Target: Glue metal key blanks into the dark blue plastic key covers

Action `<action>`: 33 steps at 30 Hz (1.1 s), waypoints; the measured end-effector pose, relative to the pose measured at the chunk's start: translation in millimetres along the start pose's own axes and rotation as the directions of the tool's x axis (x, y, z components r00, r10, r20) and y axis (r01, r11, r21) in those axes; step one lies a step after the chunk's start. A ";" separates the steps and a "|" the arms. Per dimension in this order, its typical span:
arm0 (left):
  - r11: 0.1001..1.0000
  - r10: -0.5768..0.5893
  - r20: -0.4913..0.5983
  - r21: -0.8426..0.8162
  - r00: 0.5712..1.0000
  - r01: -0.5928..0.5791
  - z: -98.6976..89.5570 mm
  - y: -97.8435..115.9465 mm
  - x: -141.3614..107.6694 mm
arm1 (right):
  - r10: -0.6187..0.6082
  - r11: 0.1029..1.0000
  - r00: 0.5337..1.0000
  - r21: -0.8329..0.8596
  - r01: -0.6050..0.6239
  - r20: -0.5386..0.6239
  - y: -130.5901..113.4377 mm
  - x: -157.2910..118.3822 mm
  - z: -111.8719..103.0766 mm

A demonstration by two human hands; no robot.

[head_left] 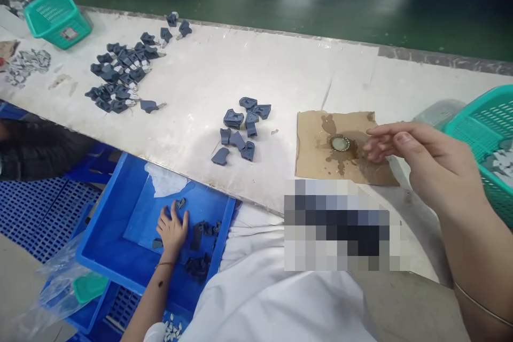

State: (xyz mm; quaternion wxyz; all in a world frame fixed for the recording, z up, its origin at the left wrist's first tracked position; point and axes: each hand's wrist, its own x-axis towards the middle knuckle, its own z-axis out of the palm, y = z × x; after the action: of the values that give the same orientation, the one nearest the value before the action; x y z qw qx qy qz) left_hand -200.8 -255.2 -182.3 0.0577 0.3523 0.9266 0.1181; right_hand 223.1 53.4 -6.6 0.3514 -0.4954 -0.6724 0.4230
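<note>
My left hand (173, 231) reaches down into a blue bin (102, 246) with its fingers spread and nothing in them. Close to its fingertips lies a small dark part (181, 203), and another flat dark piece (157, 243) is beside the palm. More dark plastic parts (198, 266) are heaped along the bin's right side. Over the right edge of a stained cardboard sheet (308, 163) hovers my right hand (430, 157), fingers stretched out loosely, holding nothing that shows. A small round dish (340, 143) with pale contents sits on the cardboard, left of those fingertips.
Several blue-grey plastic parts (237, 140) lie mid-table, and a larger pile (120, 75) with light pieces is farther left. Green baskets stand at the far left (58, 18) and right (481, 117). A pixelated patch hides the table's front edge. Another person's dark clothing (44, 144) shows at left.
</note>
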 end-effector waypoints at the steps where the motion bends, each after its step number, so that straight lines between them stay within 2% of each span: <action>1: 1.000 -0.008 0.009 0.007 1.000 0.008 6.5 -3.2 0.3 | 0.005 1.000 1.000 -0.001 -0.005 -0.003 -0.5 0.3 0.3; 6: 0.997 0.063 0.091 -0.048 0.994 -0.058 15.4 -3.1 21.5 | 0.024 1.000 0.999 0.007 -0.024 -0.034 0.3 3.3 0.0; 9: 0.988 0.104 0.086 -0.122 0.991 -0.094 15.6 3.9 25.5 | 0.035 0.999 0.999 0.007 -0.035 -0.033 2.3 4.2 -0.5; 12: 0.972 0.115 -0.034 -0.201 0.993 -0.120 6.1 16.7 25.3 | 0.029 1.000 0.999 0.008 -0.029 -0.017 3.8 4.4 -0.9; 14: 0.955 0.104 -0.189 -0.256 0.976 -0.152 -11.3 31.9 28.7 | 0.030 1.000 0.999 0.009 -0.030 -0.015 4.4 4.5 -1.1; 16: 0.928 0.091 -0.380 -0.302 0.920 -0.217 -37.3 55.4 37.8 | 0.037 0.999 0.999 0.008 -0.037 -0.018 5.0 4.8 -1.1; 19: 0.869 0.105 -0.628 -0.319 0.771 -0.379 -81.0 108.4 62.1 | 0.036 0.999 0.999 0.013 -0.036 -0.013 6.2 5.5 -1.1; 20: 0.845 0.128 -0.665 -0.316 0.736 -0.432 -92.8 129.9 71.9 | 0.035 0.999 0.999 0.016 -0.035 -0.010 6.5 5.6 -1.2; 21: 0.819 0.167 -0.673 -0.312 0.720 -0.482 -101.7 152.2 81.7 | 0.033 0.999 0.999 0.017 -0.032 -0.008 6.8 5.8 -1.2; 22: 0.794 0.222 -0.649 -0.312 0.728 -0.521 -107.5 174.6 91.1 | 0.031 0.999 0.999 0.019 -0.031 -0.008 6.9 6.0 -1.1; 24: 0.738 0.393 -0.508 -0.324 0.766 -0.593 -109.8 214.8 106.5 | 0.030 0.999 1.000 0.022 -0.030 -0.009 7.1 6.3 -1.2; 26: 0.682 0.548 -0.359 -0.332 0.755 -0.652 -104.4 241.1 114.5 | 0.033 0.999 0.999 0.019 -0.033 -0.009 7.5 6.6 -1.7; 27: 0.663 0.588 -0.314 -0.340 0.745 -0.667 -101.3 246.5 115.3 | 0.034 0.999 0.999 0.014 -0.034 -0.009 7.6 6.6 -2.2; 28: 0.657 0.602 -0.295 -0.345 0.742 -0.670 -98.8 245.9 113.9 | 0.034 0.999 0.999 0.010 -0.034 -0.008 7.7 6.6 -2.8; 30: 0.686 0.554 -0.324 -0.345 0.767 -0.640 -96.6 226.3 105.5 | 0.025 1.000 1.000 0.004 -0.024 -0.012 7.3 6.1 -4.5; 33: 0.795 0.399 -0.390 -0.303 0.830 -0.525 -94.8 162.3 81.7 | 0.014 1.000 0.999 -0.008 -0.014 -0.032 4.8 4.5 -6.6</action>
State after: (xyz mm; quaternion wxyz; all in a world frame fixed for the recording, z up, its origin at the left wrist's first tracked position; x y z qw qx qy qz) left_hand -176.0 -100.2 -50.6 -0.0472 0.5283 0.7639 0.3675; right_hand 229.6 59.9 -8.2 0.3571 -0.5081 -0.6650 0.4147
